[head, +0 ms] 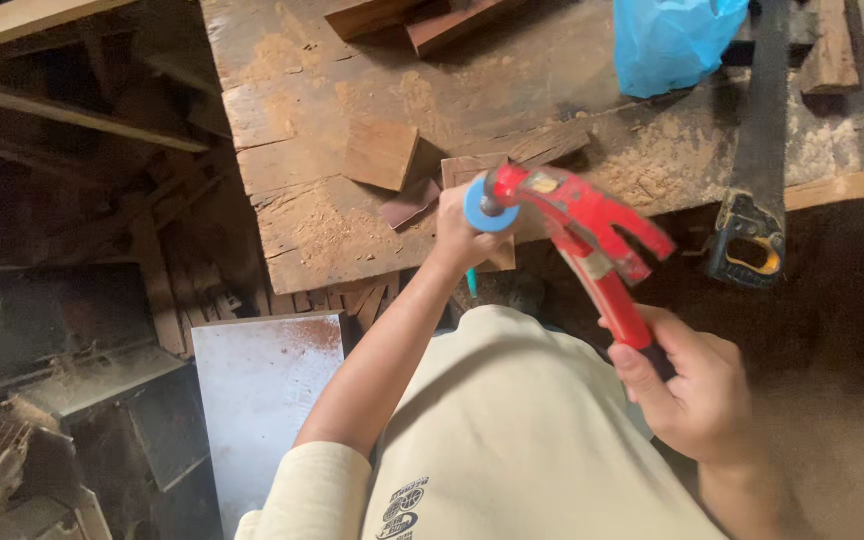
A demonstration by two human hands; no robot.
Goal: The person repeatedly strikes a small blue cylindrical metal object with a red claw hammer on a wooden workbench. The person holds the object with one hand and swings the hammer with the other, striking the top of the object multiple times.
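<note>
My right hand (697, 395) wraps the red steel claw hammer (582, 235), mid-frame; long axis runs lower right to upper left, head upper left. My left hand (462, 235) pinches a blue-handled tool (479, 208) against the sawdusty wooden workbench (302, 130).

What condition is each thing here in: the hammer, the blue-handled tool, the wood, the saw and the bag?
Red claw hammer: gripped by right hand, blurred.
Blue-handled tool: held by left hand.
Small wood block: lying flat on the dusty workbench.
Handsaw: lying idle.
Blue plastic bag: crumpled.
</note>
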